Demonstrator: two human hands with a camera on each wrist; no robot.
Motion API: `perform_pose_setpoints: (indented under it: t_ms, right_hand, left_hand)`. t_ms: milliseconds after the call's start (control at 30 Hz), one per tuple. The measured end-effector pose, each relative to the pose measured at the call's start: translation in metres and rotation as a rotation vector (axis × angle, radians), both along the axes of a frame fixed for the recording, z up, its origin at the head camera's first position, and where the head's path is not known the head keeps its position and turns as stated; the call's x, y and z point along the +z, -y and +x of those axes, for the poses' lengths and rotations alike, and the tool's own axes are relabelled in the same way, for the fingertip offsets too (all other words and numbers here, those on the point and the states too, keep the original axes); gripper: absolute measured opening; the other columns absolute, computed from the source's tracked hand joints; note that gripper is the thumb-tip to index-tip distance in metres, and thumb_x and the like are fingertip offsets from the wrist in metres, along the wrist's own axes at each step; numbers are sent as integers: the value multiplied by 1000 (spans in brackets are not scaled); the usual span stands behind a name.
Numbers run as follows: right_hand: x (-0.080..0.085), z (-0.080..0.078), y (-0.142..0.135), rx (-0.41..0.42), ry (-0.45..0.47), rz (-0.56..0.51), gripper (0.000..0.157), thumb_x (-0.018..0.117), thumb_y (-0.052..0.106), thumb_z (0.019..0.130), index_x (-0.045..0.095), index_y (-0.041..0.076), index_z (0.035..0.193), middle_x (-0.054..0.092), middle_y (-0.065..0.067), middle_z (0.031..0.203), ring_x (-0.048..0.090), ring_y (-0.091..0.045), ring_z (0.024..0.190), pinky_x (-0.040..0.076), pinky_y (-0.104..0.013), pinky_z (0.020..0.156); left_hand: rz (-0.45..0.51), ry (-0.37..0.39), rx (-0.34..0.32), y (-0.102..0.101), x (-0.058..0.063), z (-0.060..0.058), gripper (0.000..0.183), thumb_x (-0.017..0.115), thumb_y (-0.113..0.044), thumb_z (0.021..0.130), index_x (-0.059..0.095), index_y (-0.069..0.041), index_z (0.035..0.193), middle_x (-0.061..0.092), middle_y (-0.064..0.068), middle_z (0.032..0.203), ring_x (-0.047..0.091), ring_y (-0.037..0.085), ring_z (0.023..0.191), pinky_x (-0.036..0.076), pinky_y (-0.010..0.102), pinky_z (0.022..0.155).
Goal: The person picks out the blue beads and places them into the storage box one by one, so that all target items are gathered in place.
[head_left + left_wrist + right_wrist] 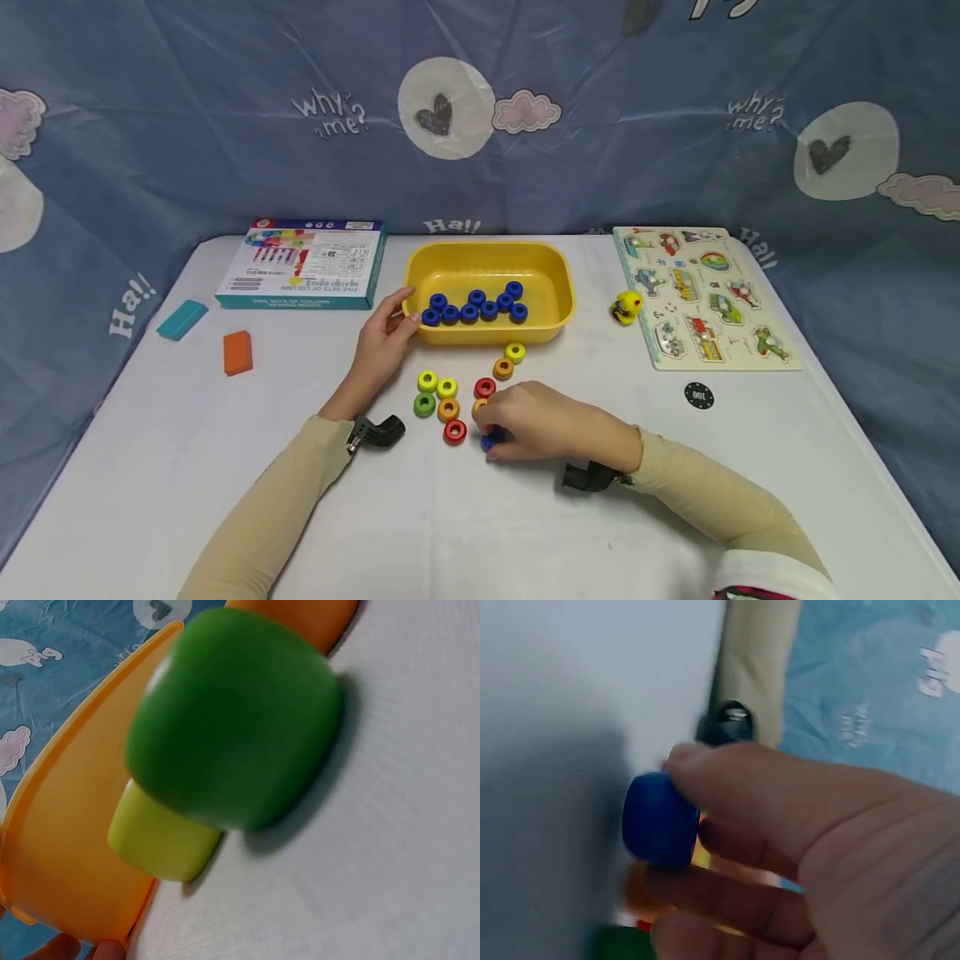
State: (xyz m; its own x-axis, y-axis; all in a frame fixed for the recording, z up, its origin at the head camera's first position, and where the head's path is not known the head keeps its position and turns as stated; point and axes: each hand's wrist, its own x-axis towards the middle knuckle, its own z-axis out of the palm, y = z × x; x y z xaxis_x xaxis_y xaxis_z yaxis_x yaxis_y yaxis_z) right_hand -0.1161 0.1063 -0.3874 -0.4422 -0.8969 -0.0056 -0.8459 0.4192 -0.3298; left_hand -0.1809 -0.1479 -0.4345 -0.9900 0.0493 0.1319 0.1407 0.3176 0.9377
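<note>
A yellow tray (487,335) at the back middle has several blue beads (468,314) inside. At its left end my left hand (382,343) grips the rim, thumb at the near corner. In the right wrist view my right hand (780,810) pinches a blue bead (660,821) between thumb and fingers, low over the table. Around it lie loose ring-shaped beads: a red bead (485,387), an orange bead (448,409), another red bead (454,432), a green bead (424,405) and yellow beads (447,387). One orange bead is partly hidden behind my right hand.
Back left lies a bead-set box (303,265), with a teal block (182,320) and an orange block (237,353) nearer. To the right are a small yellow duck figure (627,307), a picture puzzle board (705,300) and a black chip (699,396). A blue curtain hangs behind.
</note>
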Motion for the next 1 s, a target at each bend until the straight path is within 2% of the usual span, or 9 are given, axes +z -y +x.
perform_pose_setpoints:
  t_ms: [100, 167, 267, 333, 433, 567, 700, 833, 1000]
  right_hand:
    - [17, -11, -5, -16, 41, -63, 15, 75, 28, 83, 67, 18, 90, 64, 9, 81, 53, -4, 70, 45, -16, 63]
    - [33, -24, -11, -69, 52, -135, 13, 75, 23, 83, 70, 16, 91, 67, 7, 85, 56, -6, 71, 49, -17, 64]
    - [52, -51, -22, -220, 40, -237, 14, 76, 17, 82, 71, 10, 94, 71, 1, 88, 60, -9, 70, 53, -22, 62]
    - [55, -72, -28, -350, 23, -277, 15, 76, 13, 82, 71, 7, 96, 72, -4, 90, 65, -13, 72, 56, -27, 64]
    - [46, -98, -32, -519, 9, -279, 18, 72, 10, 84, 70, 2, 100, 72, -11, 95, 68, -20, 77, 58, -32, 68]
    - [23, -119, -31, -631, -19, -217, 20, 67, 5, 86, 69, -2, 105, 71, -16, 104, 68, -26, 87, 59, -38, 78]
    - [11, -125, -26, -717, -23, -144, 22, 67, 3, 85, 68, -2, 106, 70, -17, 106, 67, -28, 94, 57, -41, 85]
    - [8, -127, -20, -783, 10, -72, 23, 66, 3, 87, 67, -2, 110, 70, -17, 108, 66, -28, 94, 57, -41, 87]
    - [9, -129, -16, -800, 19, -15, 26, 62, 0, 86, 67, -2, 112, 70, -18, 108, 65, -27, 90, 58, -39, 84]
  left_hand:
    - [7, -11, 1, 2, -8, -4, 46, 52, -22, 100, 43, -20, 146, 41, 7, 152, 51, 29, 129, 47, 41, 107]
    - [12, -13, 3, 2, -8, -4, 46, 52, -23, 100, 44, -20, 146, 41, 7, 152, 51, 29, 130, 46, 41, 108]
    - [18, -10, 2, 2, -9, -5, 47, 52, -22, 100, 43, -19, 146, 41, 8, 151, 51, 29, 130, 46, 42, 108]
    - [18, 3, 5, 3, -9, -5, 46, 52, -22, 100, 43, -20, 146, 42, 8, 151, 51, 28, 130, 46, 41, 108]
    - [24, 28, 1, 2, -6, -4, 47, 52, -21, 101, 43, -18, 146, 41, 9, 152, 50, 30, 131, 45, 41, 109]
    - [23, 39, -11, -2, 10, 5, 48, 51, -15, 101, 40, -11, 147, 38, 13, 153, 49, 33, 132, 44, 44, 109]
    - [2, 30, -14, -6, 26, 14, 48, 50, -12, 100, 40, -5, 147, 39, 17, 151, 50, 35, 130, 45, 44, 108]
    - [-11, 27, -10, -6, 28, 15, 47, 50, -13, 100, 40, -6, 146, 40, 19, 150, 50, 36, 129, 45, 44, 109]
    - [5, 32, -8, -6, 26, 13, 47, 50, -13, 100, 41, -7, 146, 40, 17, 151, 50, 36, 130, 45, 44, 108]
